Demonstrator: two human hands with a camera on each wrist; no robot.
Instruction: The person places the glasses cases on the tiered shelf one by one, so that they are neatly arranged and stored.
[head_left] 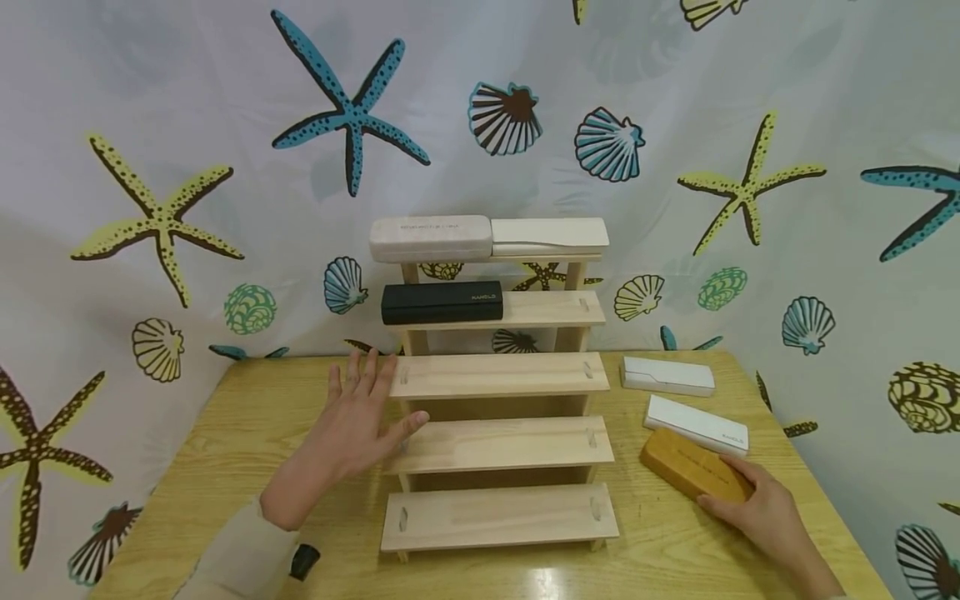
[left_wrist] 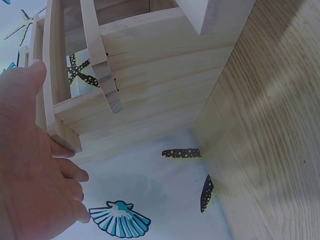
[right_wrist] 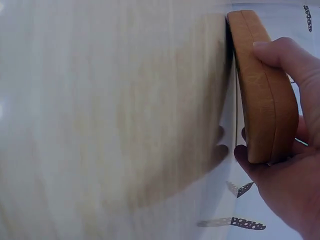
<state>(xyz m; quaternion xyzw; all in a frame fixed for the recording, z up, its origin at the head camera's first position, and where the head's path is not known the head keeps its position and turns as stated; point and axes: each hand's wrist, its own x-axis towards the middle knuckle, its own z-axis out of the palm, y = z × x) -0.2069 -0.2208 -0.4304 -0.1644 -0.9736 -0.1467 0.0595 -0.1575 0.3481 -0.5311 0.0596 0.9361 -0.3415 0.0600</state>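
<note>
On the right side of the table, my right hand [head_left: 768,508] grips the near end of an orange-brown glasses case [head_left: 693,467]. In the right wrist view, the thumb lies on one side of this glasses case [right_wrist: 265,95] and fingers on the other; it is at or just above the tabletop. My left hand [head_left: 352,429] is at the left side of a stepped wooden rack [head_left: 502,375], fingers extended towards the middle shelf and thumb over the shelf below. The left wrist view shows this hand [left_wrist: 40,165] against a shelf's end.
Two white cases [head_left: 667,376] [head_left: 697,423] lie right of the rack. A pale case [head_left: 431,237] and a white case [head_left: 550,237] fill the top shelf. A black case [head_left: 442,302] sits one shelf below, at left. A small black object [head_left: 303,562] lies near my left sleeve. Patterned cloth [head_left: 480,50] hangs behind.
</note>
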